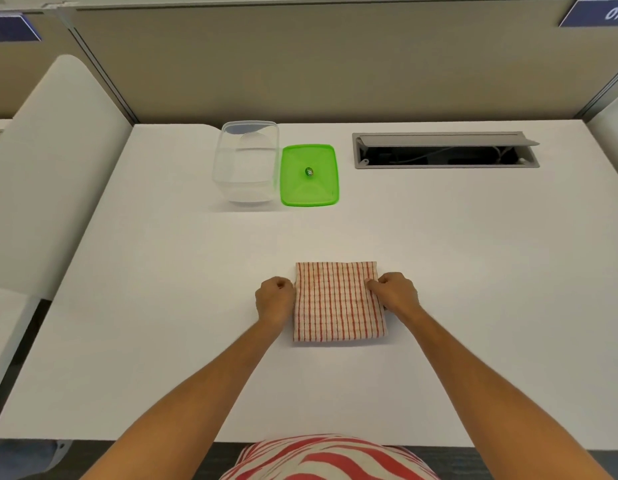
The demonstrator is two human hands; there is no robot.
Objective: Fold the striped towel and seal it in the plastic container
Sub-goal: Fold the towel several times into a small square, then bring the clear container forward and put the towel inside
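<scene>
The head camera looks down at a white worktop (162, 306). The striped towel (338, 303) lies flat on it, close to the person. It is folded into a neat block with red and white lines.

The left hand (274, 299) sits at the towel's left edge. Its fingers are curled in tight, like a fist, and they seem to pinch that edge — the fingertips are tucked under, so I cannot tell for sure. The right hand (394, 292) sits on the towel's right side. Its fingers are curled in too, and its fingertips press on the cloth near the right edge.

Farther back on the worktop stands the plastic container (247, 162). It is clear and open, with nothing inside. The green lid (309, 174) lies flat just beside it, on its right. The lid has a small round knob in the middle. The towel is well apart from both.

To the right of the lid there is a gray cable slot (444, 150) in the worktop — its flap is open.
</scene>
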